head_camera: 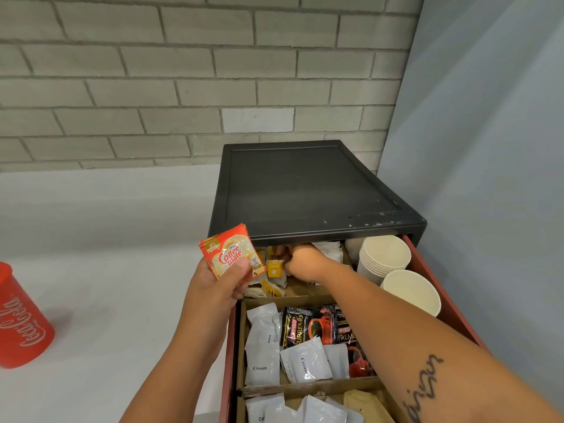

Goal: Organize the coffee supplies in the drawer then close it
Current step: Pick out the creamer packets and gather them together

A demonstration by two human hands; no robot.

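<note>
**Sorting step, drawer open.** The drawer stood pulled out of the black cabinet, so closing had not begun. The step in hand appeared to be gathering like sachets out of the mixed back compartment.

**Left grip**: clenched around a small stack of creamer sachets, thumb across the front and fingers behind. The stack was raised over the drawer's left front corner, clear of the compartments.

**Right grip**: reached into the back compartment, just under the cabinet's front edge, among the yellow packets. The fingers were curled, but the tips were partly hidden. Whether they pinched a packet or only touched the pile could not be told.

**Other contents.** White cream sachets and dark coffee sachets lay mixed in the middle compartment. Paper cups were stacked along the right wall. A red tumbler stood on the surface, well apart to the left.

**Next move, as judged.** It would call for drawing any remaining matching sachet from under the cabinet lip without scattering the loose packets. The stack would then need placing in a compartment of its own.
</note>
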